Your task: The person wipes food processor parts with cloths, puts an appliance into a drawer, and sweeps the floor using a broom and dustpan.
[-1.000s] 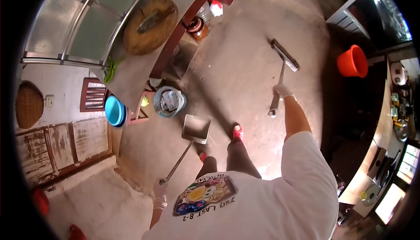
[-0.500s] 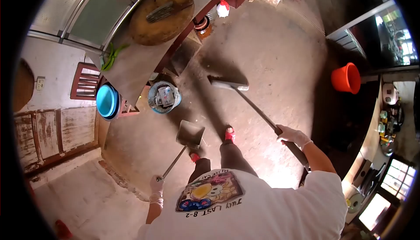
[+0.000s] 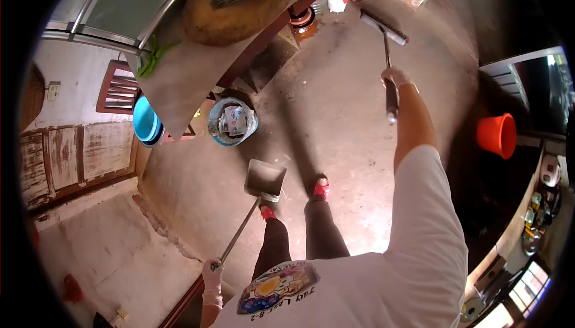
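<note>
Both my hands wear thin, pale gloves. My right hand (image 3: 396, 78) reaches far forward, closed around the handle of a broom (image 3: 388, 49). The broom's wide bristle head rests on the floor at the back, near the red cabinet. Low on the left, my left hand (image 3: 212, 268) grips the end of the long handle of a dustpan (image 3: 265, 178). Its pan lies on the floor just ahead of my feet, its open side facing away from me. What is in the pan is too dim to make out.
A bin (image 3: 248, 131) with paper waste stands left of centre. Beside it juts a counter (image 3: 185, 82) with a round chopping board (image 3: 239, 14), a cleaver and green peppers. Blue basins (image 3: 145, 118) sit at left, an orange bucket (image 3: 497, 135) at right. A white-and-red bottle (image 3: 338, 0) stands at the back.
My right arm has stretched forward, carrying the broom head from mid-floor to the back near the cabinet. The dustpan stays by my feet in my left hand. The view has shifted slightly.
</note>
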A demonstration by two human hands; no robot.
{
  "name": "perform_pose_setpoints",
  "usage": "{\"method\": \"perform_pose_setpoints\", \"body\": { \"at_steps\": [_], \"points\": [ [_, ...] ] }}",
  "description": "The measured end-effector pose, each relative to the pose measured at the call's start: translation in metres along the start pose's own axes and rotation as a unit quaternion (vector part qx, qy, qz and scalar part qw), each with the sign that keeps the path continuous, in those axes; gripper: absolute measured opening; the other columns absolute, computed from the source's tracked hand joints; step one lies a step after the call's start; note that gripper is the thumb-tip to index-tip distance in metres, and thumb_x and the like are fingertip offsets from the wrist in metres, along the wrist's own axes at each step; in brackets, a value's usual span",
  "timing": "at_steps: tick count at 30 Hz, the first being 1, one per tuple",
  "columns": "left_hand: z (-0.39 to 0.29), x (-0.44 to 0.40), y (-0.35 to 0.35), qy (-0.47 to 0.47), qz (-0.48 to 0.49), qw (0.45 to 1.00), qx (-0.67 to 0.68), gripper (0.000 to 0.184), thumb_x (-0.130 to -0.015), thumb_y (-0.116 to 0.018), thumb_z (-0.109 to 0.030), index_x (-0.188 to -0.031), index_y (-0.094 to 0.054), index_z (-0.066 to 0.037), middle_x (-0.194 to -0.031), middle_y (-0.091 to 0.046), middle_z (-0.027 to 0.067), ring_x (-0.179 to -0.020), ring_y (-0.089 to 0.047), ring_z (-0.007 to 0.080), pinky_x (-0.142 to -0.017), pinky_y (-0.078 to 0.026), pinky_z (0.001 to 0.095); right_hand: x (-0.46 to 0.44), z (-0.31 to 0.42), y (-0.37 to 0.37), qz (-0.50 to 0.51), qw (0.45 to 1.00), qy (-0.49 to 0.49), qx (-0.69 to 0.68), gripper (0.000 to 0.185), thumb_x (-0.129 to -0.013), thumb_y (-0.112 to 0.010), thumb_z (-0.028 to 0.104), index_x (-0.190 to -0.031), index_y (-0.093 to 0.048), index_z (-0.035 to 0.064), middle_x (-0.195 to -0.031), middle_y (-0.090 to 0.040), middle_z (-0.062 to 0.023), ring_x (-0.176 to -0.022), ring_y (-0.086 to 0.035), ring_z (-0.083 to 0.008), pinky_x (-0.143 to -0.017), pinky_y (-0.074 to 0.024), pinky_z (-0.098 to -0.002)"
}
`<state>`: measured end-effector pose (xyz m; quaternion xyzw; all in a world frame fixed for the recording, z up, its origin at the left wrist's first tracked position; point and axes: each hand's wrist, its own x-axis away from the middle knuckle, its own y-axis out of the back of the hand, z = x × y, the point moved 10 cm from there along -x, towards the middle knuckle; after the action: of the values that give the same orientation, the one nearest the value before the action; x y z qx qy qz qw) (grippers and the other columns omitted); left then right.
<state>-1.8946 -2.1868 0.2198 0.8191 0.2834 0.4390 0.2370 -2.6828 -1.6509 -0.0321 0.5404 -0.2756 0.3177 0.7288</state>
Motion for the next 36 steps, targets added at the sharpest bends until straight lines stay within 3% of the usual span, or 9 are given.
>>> {"method": "perform_pose_setpoints", "body": {
  "at_steps": [4, 6, 8, 13, 18, 24, 27, 33, 36],
  "points": [
    [0.008, 0.0, -0.011, 0.011, -0.007, 0.999, 0.033, 0.02, -0.067, -0.069, -0.001, -0.083, -0.058, -0.004, -0.082, -0.057, 0.0014, -0.074, -0.051, 0.0101, -0.067, -0.044, 0.0229, -0.062, 0.037, -0.072, -0.041, 0.964, 0.119, 0.236, 0.016, -0.071, -0.065, 0.022, -0.074, -0.068, 0.0067, -0.073, -0.066, -0.012, -0.071, -0.065, -0.0233, -0.064, -0.0508, -0.0365],
    [0.005, 0.0, -0.016, 0.017, 0.005, 1.0, 0.015, 0.021, -0.068, -0.069, -0.001, -0.085, -0.058, -0.004, -0.08, -0.056, 0.0001, -0.073, -0.05, 0.0087, -0.068, -0.043, 0.0225, -0.058, -0.011, -0.13, -0.181, 0.983, -0.025, -0.011, 0.024, -0.073, -0.061, 0.018, -0.096, -0.064, 0.0098, -0.085, -0.065, -0.0149, -0.081, -0.062, -0.032, -0.068, -0.0501, -0.0401],
    [0.012, -0.007, -0.016, 0.034, 0.012, 0.999, 0.025, 0.019, -0.068, -0.068, -0.001, -0.084, -0.058, -0.004, -0.076, -0.053, -0.0018, -0.068, -0.048, 0.008, -0.063, -0.042, 0.0221, 0.024, -0.011, -0.198, -0.051, 0.996, -0.08, 0.001, 0.052, -0.074, -0.058, 0.013, -0.119, -0.034, 0.0019, -0.091, -0.06, -0.023, -0.087, -0.06, -0.0358, -0.071, -0.0487, -0.0446],
    [-0.02, -0.021, -0.023, -0.005, 0.033, 0.999, -0.006, 0.016, -0.069, -0.066, -0.001, -0.081, -0.058, -0.004, -0.075, -0.055, -0.0012, -0.066, -0.049, 0.0086, -0.061, -0.043, 0.0228, 0.242, -0.041, -0.278, 0.082, 0.99, -0.027, -0.107, 0.068, -0.072, -0.058, 0.01, -0.129, -0.023, 0.0001, -0.091, -0.058, -0.0315, -0.084, -0.059, -0.0438, -0.072, -0.0484, -0.0466],
    [-0.035, -0.047, -0.028, -0.113, 0.034, 0.988, -0.1, 0.014, -0.069, -0.066, -0.005, -0.082, -0.06, -0.003, -0.076, -0.061, 0.0049, -0.07, -0.055, 0.0119, -0.065, -0.045, 0.0254, 0.405, -0.015, -0.238, 0.267, 0.951, -0.03, -0.152, 0.061, -0.074, -0.06, 0.009, -0.128, -0.031, 0.0036, -0.085, -0.06, -0.0201, -0.067, -0.063, -0.0292, -0.059, -0.0501, -0.0402],
    [-0.044, -0.06, -0.04, -0.109, 0.064, 0.984, -0.125, 0.015, -0.068, -0.066, -0.005, -0.082, -0.06, -0.003, -0.077, -0.06, 0.0062, -0.07, -0.056, 0.0131, -0.066, -0.046, 0.0264, 0.487, -0.059, -0.207, 0.247, 0.901, -0.103, -0.343, 0.078, -0.075, -0.061, 0.002, -0.14, -0.019, 0.0098, -0.081, -0.056, -0.0141, -0.055, -0.057, -0.0194, -0.048, -0.0493, -0.0327],
    [-0.054, -0.053, -0.045, -0.115, 0.078, 0.985, -0.098, 0.017, -0.068, -0.066, -0.005, -0.083, -0.06, -0.003, -0.079, -0.06, 0.0067, -0.073, -0.056, 0.014, -0.068, -0.046, 0.0267, 0.44, -0.095, -0.178, 0.124, 0.891, -0.1, -0.426, 0.08, -0.074, -0.058, -0.003, -0.142, -0.017, 0.0094, -0.091, -0.056, -0.0194, -0.057, -0.059, -0.0202, -0.049, -0.0492, -0.0305],
    [-0.043, -0.047, -0.048, -0.118, 0.066, 0.984, -0.117, 0.017, -0.069, -0.064, -0.002, -0.085, -0.059, -0.002, -0.084, -0.061, 0.0078, -0.078, -0.057, 0.0165, -0.072, -0.046, 0.0267, 0.19, -0.186, -0.088, -0.072, 0.907, -0.113, -0.4, 0.069, -0.059, -0.065, -0.002, -0.122, -0.037, 0.0068, -0.051, -0.048, -0.0095, -0.039, -0.048, -0.0197, -0.034, -0.0402, -0.0368],
    [-0.053, -0.027, -0.05, -0.098, 0.052, 0.99, -0.083, 0.016, -0.07, -0.062, 0.0, -0.085, -0.059, -0.002, -0.086, -0.061, 0.0086, -0.08, -0.058, 0.017, -0.073, -0.046, 0.0268, 0.085, -0.197, -0.057, -0.003, 0.936, -0.112, -0.332, 0.006, -0.062, -0.062, 0.006, -0.068, -0.06, 0.0037, -0.059, -0.059, -0.0135, -0.045, -0.056, -0.0245, -0.042, -0.045, -0.0396]
  ]
}}
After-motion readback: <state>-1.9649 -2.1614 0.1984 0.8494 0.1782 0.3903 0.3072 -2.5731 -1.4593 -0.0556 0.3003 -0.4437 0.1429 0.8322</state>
